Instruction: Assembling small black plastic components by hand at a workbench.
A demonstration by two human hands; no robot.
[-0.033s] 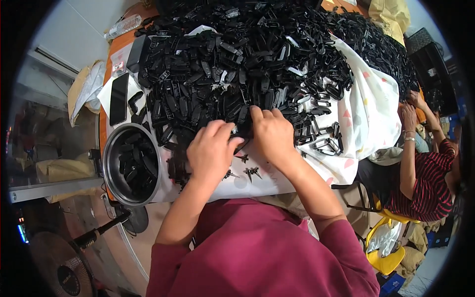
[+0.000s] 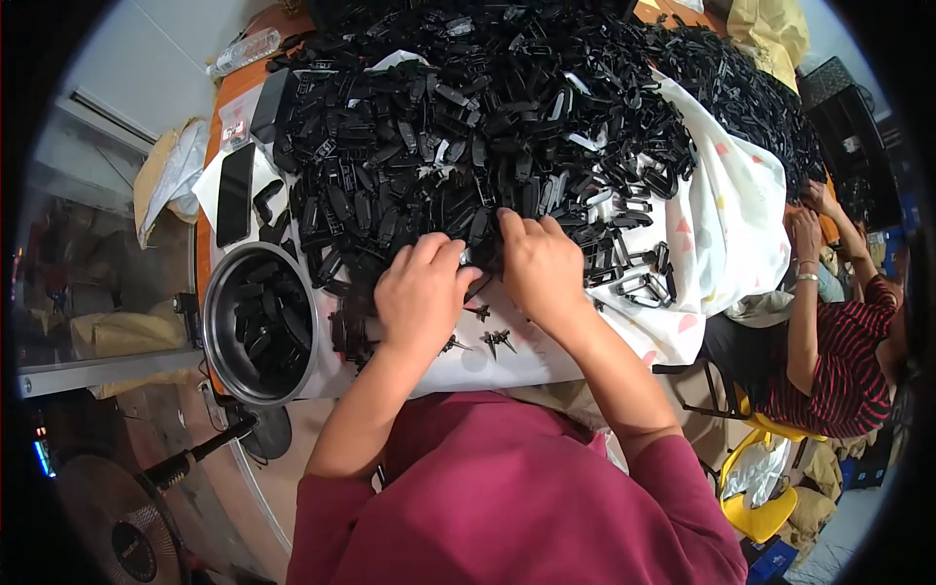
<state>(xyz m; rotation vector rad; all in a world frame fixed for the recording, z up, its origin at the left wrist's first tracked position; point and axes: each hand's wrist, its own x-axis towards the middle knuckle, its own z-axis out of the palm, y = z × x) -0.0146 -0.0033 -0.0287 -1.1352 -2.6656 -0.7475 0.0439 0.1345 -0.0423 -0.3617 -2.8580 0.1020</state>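
Note:
My left hand (image 2: pixel 421 292) is closed at the near edge of a big heap of black plastic parts (image 2: pixel 409 117). Its thumb and fingers pinch a small black plastic part (image 2: pixel 478 285), mostly hidden between my hands. Close beside it on the right, my right hand (image 2: pixel 543 271) has its fingers curled, the index finger reaching forward against the heap. What sits under those fingers is hidden. On the white cloth just in front of me lie several small dark spiky pieces (image 2: pixel 498 341).
A steel bowl (image 2: pixel 211 341) holding black parts stands at the left edge. Behind it lies a black phone (image 2: pixel 234 195). A plastic bottle (image 2: pixel 244 51) rests far left, and a fan (image 2: pixel 132 546) stands lower left. On the right, a person in a striped shirt (image 2: pixel 829 361) works at another heap.
Both hands have shifted very slightly to the right. The heap, the bowl and the small pieces on the cloth look the same.

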